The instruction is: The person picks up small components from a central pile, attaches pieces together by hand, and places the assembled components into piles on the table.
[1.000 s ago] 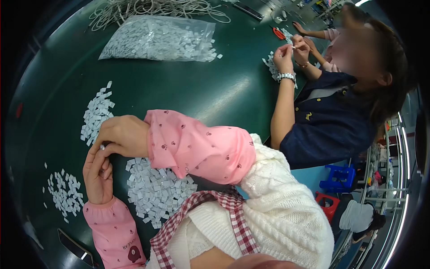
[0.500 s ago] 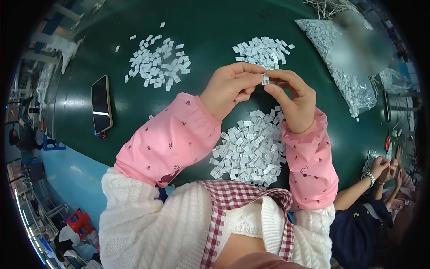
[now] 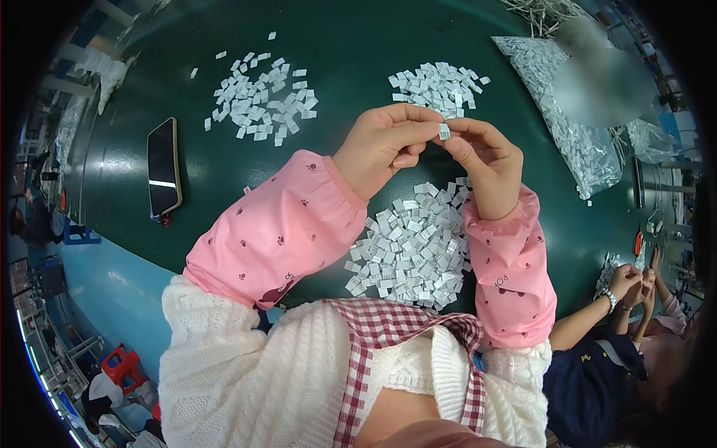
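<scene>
In front of me my left hand (image 3: pixel 388 142) pinches a small white rectangular piece (image 3: pixel 444 132) with dark lines on its face. My right hand (image 3: pixel 489 160) meets it from the other side, index finger at the top of the piece and thumb at its lower edge. Between my forearms lies a large pile of similar white pieces (image 3: pixel 411 246). Just beyond my fingertips is a smaller pile (image 3: pixel 437 86), and a looser, spread-out pile (image 3: pixel 265 97) lies at the far left. Pink sleeve covers hide both wrists.
A phone (image 3: pixel 164 168) lies on the green table (image 3: pixel 343 45) at the left. Far right, a clear plastic bag (image 3: pixel 538 75) full of white pieces rests near a bundle of pale strips (image 3: pixel 549 11). At right, another person's hands (image 3: pixel 626 280) work beside a small pile.
My right thumb has come closer to the piece's lower edge. My left hand keeps its pinch, and the whole view has shifted slightly.
</scene>
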Tool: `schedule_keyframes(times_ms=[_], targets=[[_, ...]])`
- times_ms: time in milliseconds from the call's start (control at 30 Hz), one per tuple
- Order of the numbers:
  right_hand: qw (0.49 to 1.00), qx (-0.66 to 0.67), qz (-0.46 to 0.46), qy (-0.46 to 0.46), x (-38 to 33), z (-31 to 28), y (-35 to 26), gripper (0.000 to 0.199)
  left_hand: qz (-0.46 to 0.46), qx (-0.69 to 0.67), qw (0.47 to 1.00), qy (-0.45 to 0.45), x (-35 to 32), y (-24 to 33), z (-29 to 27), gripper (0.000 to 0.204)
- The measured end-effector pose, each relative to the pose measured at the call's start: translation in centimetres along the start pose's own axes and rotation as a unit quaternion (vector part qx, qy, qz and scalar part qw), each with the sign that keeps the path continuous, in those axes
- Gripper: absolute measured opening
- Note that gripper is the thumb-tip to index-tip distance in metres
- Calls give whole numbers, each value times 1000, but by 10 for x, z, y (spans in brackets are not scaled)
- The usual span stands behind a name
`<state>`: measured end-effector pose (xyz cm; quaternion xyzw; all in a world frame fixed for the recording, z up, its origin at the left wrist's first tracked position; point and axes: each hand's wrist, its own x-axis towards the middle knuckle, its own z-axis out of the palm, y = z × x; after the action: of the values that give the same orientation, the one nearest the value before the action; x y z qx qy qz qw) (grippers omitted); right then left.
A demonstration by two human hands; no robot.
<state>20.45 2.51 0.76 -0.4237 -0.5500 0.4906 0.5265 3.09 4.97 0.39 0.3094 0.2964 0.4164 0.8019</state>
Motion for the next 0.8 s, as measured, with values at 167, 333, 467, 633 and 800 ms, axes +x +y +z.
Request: schedule_keyframes(times_ms=[167, 333, 467, 633, 800], targets=[[1000, -2, -7, -2, -1, -1, 1, 22, 21, 31, 999, 0, -2, -1, 1, 16], [1000, 8, -10, 1, 0, -2, 4, 23, 36, 51, 998, -1, -2, 0, 3, 18], [1000, 6, -5, 1, 0, -3, 4, 23, 40, 40, 998, -4, -2, 1, 4, 18], [1000, 3, 0, 23, -1, 0, 2, 22, 39, 35, 999, -6, 0, 0, 2, 19], [987, -136, -73, 53, 0, 1, 7, 20, -1, 40, 999, -10, -1, -1, 1, 19]])
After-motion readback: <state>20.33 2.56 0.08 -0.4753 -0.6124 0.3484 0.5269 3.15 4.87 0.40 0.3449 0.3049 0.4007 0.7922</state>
